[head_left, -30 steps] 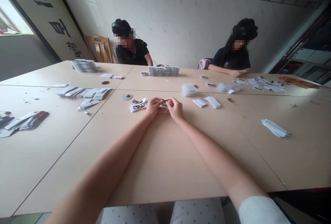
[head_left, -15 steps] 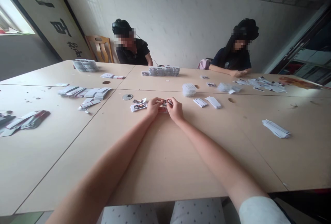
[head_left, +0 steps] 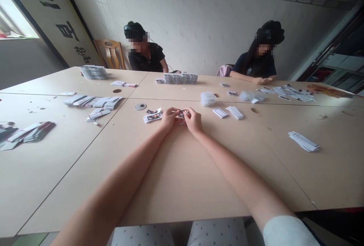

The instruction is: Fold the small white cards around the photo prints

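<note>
Close together over the table [head_left: 182, 185], my left hand [head_left: 170, 118] and my right hand [head_left: 193, 120] are closed on a small dark printed card [head_left: 182, 113] held between them. Fingers cover most of it, and something reddish and clear shows just beneath. Left of my left hand lies a small stack of photo cards [head_left: 152, 117], partly fanned. To the right of my right hand are two stacks of white cards, one with dark borders [head_left: 220, 113] and one plain [head_left: 235, 112]. Behind them stands a pile of clear plastic sleeves [head_left: 208, 99].
Two people sit across the table, one at the left [head_left: 146, 54] and one at the right [head_left: 256, 60]. Rows of packed stacks [head_left: 180, 78] stand at the far side. Folded white papers [head_left: 92, 101] spread at left, loose cards [head_left: 292, 93] at far right, and a strip bundle [head_left: 303, 141] nearer.
My right fingers have shifted slightly on the card, and a bit more of its printed face shows between my hands. The stacks on the table stay in place.
</note>
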A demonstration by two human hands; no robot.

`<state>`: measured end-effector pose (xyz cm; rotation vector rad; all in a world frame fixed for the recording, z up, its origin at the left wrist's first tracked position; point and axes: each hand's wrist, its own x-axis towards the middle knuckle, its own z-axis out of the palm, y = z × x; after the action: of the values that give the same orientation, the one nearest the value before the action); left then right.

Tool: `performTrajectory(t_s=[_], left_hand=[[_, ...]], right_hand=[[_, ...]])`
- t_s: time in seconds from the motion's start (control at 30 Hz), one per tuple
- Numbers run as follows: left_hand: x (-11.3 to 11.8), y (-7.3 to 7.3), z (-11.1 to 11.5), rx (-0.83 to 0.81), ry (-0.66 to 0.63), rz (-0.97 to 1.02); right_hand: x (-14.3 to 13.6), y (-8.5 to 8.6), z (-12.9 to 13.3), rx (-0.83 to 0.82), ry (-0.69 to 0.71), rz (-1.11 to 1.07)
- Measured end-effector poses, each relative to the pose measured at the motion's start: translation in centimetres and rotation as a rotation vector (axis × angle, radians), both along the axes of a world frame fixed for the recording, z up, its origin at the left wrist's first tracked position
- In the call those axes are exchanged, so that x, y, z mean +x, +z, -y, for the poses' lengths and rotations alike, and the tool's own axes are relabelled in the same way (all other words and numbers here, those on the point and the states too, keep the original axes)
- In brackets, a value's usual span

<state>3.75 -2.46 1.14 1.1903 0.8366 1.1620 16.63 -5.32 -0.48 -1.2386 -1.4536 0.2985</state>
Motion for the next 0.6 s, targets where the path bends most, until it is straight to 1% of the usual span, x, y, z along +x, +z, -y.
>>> performTrajectory(t_s=[0.33,0.6], left_hand=[[-0.28,-0.29,-0.13,0.015,-0.034,0.019],[-0.24,-0.35,-0.26,0.000,-0.018,0.024]], right_hand=[[-0.05,-0.08,-0.08,-0.004,-0.036,0.013],[-0.08,-0.20,-0.12,-0.049,-0.058,-0.021]])
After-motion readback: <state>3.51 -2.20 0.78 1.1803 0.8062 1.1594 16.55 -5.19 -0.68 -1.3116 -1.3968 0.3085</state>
